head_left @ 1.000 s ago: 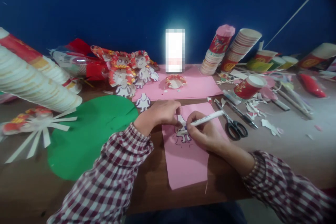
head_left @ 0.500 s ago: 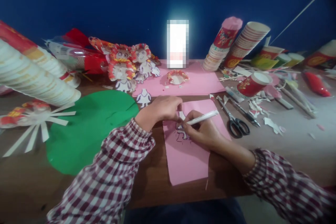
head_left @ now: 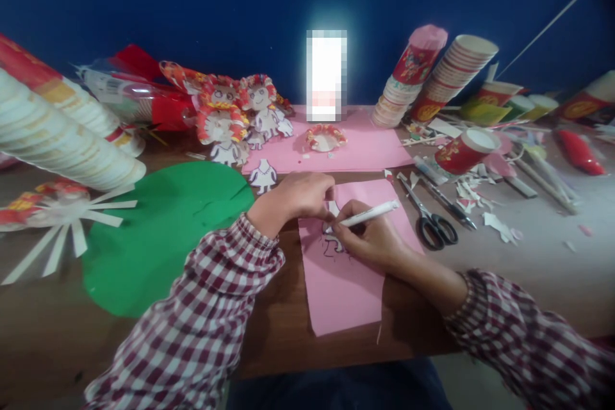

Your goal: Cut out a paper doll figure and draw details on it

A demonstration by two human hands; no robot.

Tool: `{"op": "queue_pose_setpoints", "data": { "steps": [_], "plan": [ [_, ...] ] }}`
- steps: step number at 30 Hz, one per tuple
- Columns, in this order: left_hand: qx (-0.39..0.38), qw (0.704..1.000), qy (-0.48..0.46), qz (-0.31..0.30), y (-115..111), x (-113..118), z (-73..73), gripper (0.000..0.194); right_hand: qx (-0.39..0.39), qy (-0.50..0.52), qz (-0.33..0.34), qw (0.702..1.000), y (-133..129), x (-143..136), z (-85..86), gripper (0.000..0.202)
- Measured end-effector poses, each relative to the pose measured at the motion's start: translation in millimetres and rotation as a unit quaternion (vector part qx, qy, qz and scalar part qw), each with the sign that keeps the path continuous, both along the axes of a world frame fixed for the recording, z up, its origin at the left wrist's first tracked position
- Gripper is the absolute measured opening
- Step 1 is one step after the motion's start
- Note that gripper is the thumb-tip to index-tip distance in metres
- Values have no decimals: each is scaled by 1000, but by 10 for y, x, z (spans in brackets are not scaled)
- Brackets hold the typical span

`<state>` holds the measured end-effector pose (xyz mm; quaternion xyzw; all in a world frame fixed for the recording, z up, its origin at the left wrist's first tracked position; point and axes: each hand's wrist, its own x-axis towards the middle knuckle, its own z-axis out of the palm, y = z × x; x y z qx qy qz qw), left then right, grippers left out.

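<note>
My right hand (head_left: pixel 369 240) grips a white marker (head_left: pixel 369 213), slanted with its writing end down by a small white paper cutout (head_left: pixel 332 208). The cutout lies on a pink paper sheet (head_left: pixel 343 301), which carries dark outline marks just below it. From the upper left, my left hand (head_left: pixel 307 198) holds the cutout down, its fingers bent and pressed together at the cutout's top. Both hands partly cover the cutout and hide the marker's tip. Beyond my left hand lies another doll-body cutout (head_left: pixel 263 176), white with dark outlines.
Right of the sheet are black-handled scissors (head_left: pixel 435 230), a pen (head_left: pixel 454 205), paper scraps and a red paper cup (head_left: pixel 466 150). A green paper round (head_left: pixel 168 237) and stacked cups (head_left: pixel 72 134) lie left. Paper dolls (head_left: pixel 221 122) and a pink sheet (head_left: pixel 375 147) are behind.
Both hands keep almost the same place, with the marker still in my right hand. My right hand has shifted very slightly on the sheet, and the camera view has tilted a little.
</note>
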<state>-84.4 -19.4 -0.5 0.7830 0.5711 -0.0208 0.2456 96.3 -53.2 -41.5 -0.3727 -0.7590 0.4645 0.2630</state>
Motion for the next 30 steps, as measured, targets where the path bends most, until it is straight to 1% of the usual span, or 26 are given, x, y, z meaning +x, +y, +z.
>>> {"op": "queue_pose_setpoints", "data": {
  "steps": [5,15,23,30],
  "plan": [
    [-3,1000,-3,0,0,0,1,41,14,-16,3,1000,5,8,-9,6],
    [-13,1000,1,1,5,12,5,42,10,-19,3,1000,1,18,-21,7],
    [-11,1000,7,-3,6,8,6,42,5,-23,5,1000,6,15,5,8],
    [-19,1000,8,-4,-2,12,28,41,-12,5,-3,1000,0,7,3,8]
  ]
}}
